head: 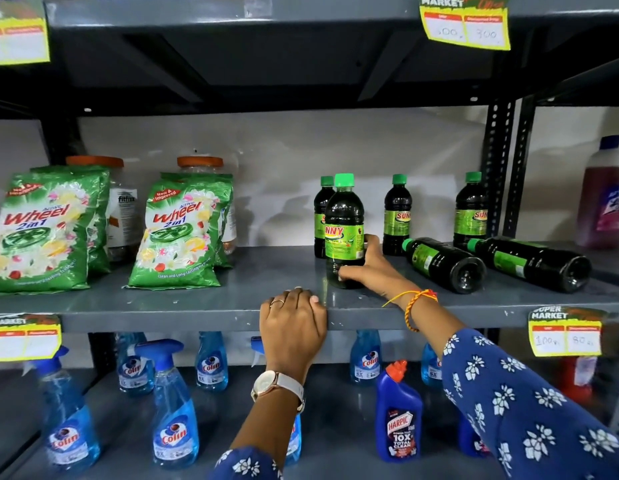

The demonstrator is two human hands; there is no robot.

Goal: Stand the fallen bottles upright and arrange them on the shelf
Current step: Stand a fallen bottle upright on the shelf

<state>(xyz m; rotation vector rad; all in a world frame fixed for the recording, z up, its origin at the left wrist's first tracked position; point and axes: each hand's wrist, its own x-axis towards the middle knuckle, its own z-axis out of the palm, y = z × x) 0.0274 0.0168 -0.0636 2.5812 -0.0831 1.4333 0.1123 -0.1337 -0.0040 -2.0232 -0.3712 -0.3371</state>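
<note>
Where the right hand (pixel 366 268) wraps its lower body, the front bottle (pixel 344 233) stands upright near the front edge of the shelf (pixel 197 303), fingers clamped around its base and label. A second upright bottle (pixel 321 216) stands just behind it; two more (pixel 397 216) (pixel 470 209) stand farther right. Two fallen bottles (pixel 446 263) (pixel 533 261) lie on their sides, bases toward the camera, caps pointing back. Filled with dark liquid, each is probably moderately heavy, rigid and smooth, and free to roll; a grasp round the labelled midsection seems surest. The left hand (pixel 294 323) rests on the shelf's front lip, fingers together and curled over it, holding nothing. Detergent pouches (pixel 183 233) stand well to the left.
</note>
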